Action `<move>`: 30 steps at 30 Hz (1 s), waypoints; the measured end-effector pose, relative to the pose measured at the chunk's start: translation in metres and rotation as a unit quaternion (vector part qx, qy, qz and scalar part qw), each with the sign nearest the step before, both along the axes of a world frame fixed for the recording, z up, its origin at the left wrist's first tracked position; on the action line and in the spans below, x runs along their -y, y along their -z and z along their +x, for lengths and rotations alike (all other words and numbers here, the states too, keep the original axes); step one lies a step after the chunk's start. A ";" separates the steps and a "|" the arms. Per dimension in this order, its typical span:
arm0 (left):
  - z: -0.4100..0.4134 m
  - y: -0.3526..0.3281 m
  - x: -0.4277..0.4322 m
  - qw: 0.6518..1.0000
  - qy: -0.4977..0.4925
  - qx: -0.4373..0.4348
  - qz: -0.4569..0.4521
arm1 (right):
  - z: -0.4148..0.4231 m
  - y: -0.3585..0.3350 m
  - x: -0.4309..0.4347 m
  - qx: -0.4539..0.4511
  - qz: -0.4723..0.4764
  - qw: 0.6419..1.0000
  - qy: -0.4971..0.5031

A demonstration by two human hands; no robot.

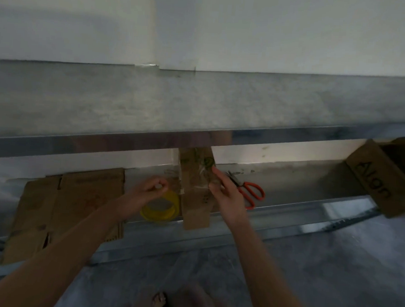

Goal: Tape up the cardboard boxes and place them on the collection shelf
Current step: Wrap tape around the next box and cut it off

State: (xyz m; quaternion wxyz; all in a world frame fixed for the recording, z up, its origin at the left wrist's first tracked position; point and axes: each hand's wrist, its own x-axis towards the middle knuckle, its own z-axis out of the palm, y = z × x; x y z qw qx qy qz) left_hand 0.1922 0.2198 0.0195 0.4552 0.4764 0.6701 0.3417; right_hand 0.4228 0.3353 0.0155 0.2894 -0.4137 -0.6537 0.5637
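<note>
Metal shelf (301, 179), white wall (273, 28), L fingers (156, 183) curled on tape roll (162, 207), R fingers (219, 175) flat on box (195, 200)

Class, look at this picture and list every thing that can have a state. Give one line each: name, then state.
narrow cardboard box: upright on the shelf, clear tape across it
yellow tape roll: on the shelf, gripped at its top
left hand: curled on the yellow tape roll
right hand: fingers straight, pressing the narrow cardboard box
scissors: lying on the shelf, unheld
flattened boxes: flat, unassembled
printed box: tilted, open
</note>
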 end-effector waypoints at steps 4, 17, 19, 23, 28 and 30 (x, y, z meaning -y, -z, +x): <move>0.010 0.005 -0.011 0.999 -0.023 -0.041 0.004 | 0.007 0.003 -0.007 0.052 0.019 0.997 -0.053; 0.044 0.000 -0.013 0.988 -0.129 -0.080 0.000 | 0.096 0.104 -0.116 0.412 0.176 0.894 -0.009; 0.048 0.001 -0.011 0.986 -0.144 -0.082 0.000 | 0.092 0.110 -0.121 0.473 0.161 0.865 -0.045; 0.053 -0.001 -0.008 0.982 -0.172 -0.079 -0.002 | 0.082 0.119 -0.126 0.520 0.156 0.838 -0.052; 0.049 -0.005 -0.006 0.981 -0.179 -0.072 0.003 | 0.080 0.107 -0.115 0.524 0.171 0.830 -0.088; 0.045 -0.007 -0.005 0.978 -0.185 -0.091 0.006 | 0.090 0.093 -0.095 0.516 0.166 0.834 -0.101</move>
